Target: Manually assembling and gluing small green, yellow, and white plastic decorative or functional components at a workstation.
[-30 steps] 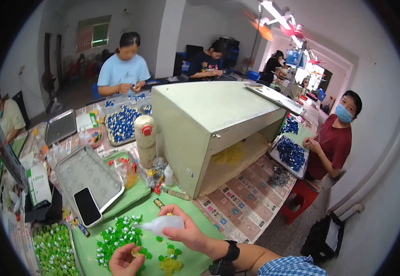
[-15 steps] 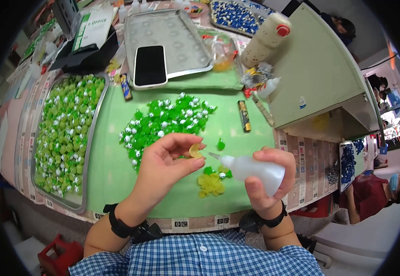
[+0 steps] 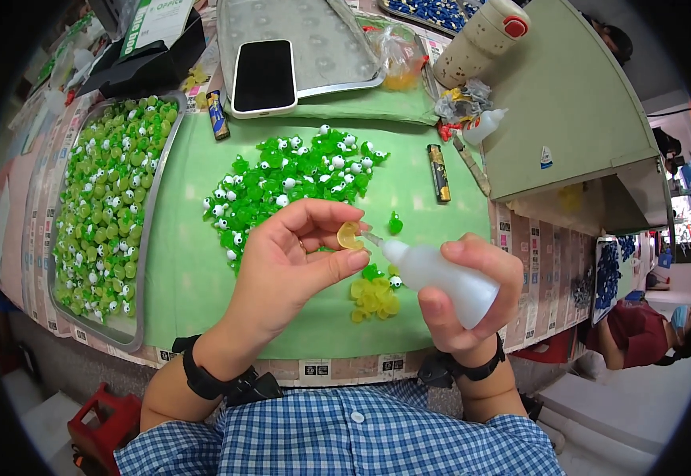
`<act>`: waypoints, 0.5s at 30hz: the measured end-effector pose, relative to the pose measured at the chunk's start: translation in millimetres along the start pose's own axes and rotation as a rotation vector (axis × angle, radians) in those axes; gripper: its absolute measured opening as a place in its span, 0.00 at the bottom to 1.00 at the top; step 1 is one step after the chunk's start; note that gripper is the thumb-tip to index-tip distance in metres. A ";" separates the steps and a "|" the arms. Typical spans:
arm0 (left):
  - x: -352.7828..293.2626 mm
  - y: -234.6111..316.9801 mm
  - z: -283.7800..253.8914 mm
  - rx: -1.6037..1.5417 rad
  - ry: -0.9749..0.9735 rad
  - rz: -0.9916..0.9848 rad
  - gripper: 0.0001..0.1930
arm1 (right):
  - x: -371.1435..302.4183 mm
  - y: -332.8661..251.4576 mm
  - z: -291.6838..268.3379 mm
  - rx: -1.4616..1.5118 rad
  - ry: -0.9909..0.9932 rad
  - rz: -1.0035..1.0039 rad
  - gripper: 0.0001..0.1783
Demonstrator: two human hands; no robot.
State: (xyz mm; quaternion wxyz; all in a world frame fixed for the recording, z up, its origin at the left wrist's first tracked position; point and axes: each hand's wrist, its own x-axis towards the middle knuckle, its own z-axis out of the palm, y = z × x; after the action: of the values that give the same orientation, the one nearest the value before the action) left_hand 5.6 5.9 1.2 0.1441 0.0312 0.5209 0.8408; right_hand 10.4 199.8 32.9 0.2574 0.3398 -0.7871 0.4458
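Between thumb and fingertips, my left hand [image 3: 298, 258] pinches a small yellow translucent cup-shaped piece [image 3: 348, 236]. My right hand [image 3: 476, 293] is wrapped round a white squeeze bottle [image 3: 444, 278], whose thin nozzle tip points left and meets the edge of the yellow piece, or nearly so; I cannot tell if they touch. Below the nozzle lies a little pile of yellow pieces [image 3: 375, 298] with a green piece beside it. One single green piece [image 3: 395, 223] lies above the bottle. Behind my left hand spreads a heap of green pieces with white eyeballs [image 3: 298, 170].
At left stands a metal tray [image 3: 145, 285] full of green-yellow pieces. A phone [image 3: 263, 78] rests on a grey tray [image 3: 321, 47] at the back. Two batteries [image 3: 439, 173], a speckled flask [image 3: 480, 44] and a grey-green cabinet [image 3: 575, 119] stand around the green mat. A masked person sits at far right.
The bottle's nozzle has come closer to the yellow piece, up to its edge. The view has shifted a little, so the table things sit higher in the picture.
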 end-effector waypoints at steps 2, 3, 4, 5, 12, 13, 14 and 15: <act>-0.1 1.5 0.6 -0.013 0.004 -0.013 0.18 | 0.9 0.1 0.5 0.003 -0.001 -0.006 0.24; -0.2 1.8 0.8 -0.026 0.007 -0.025 0.18 | 0.9 0.1 0.7 0.005 -0.002 -0.014 0.24; -0.2 1.9 0.9 -0.026 0.008 -0.025 0.18 | 0.6 -0.2 0.2 0.006 -0.002 -0.014 0.24; -0.3 1.8 0.9 -0.028 0.003 -0.022 0.18 | -0.2 -0.7 -0.9 0.018 -0.005 0.000 0.24; -0.3 2.8 0.4 -0.056 -0.013 -0.053 0.21 | -0.3 -0.1 -2.0 0.033 -0.006 0.010 0.23; -0.8 3.2 0.6 -0.055 -0.011 -0.054 0.21 | -0.3 -0.2 -1.7 0.035 -0.005 0.011 0.23; -1.2 4.2 1.4 -0.070 -0.013 -0.053 0.20 | -0.1 -0.7 -1.5 0.043 -0.010 0.014 0.23; -1.8 4.7 1.5 -0.084 -0.014 -0.051 0.20 | 0.1 -1.0 -1.0 0.051 -0.015 0.017 0.23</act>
State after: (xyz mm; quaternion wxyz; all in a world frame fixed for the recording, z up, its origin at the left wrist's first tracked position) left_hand 6.6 4.8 6.3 0.1703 0.0179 0.4845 0.8578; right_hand 11.2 200.4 33.9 0.2387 0.3429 -0.7804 0.4653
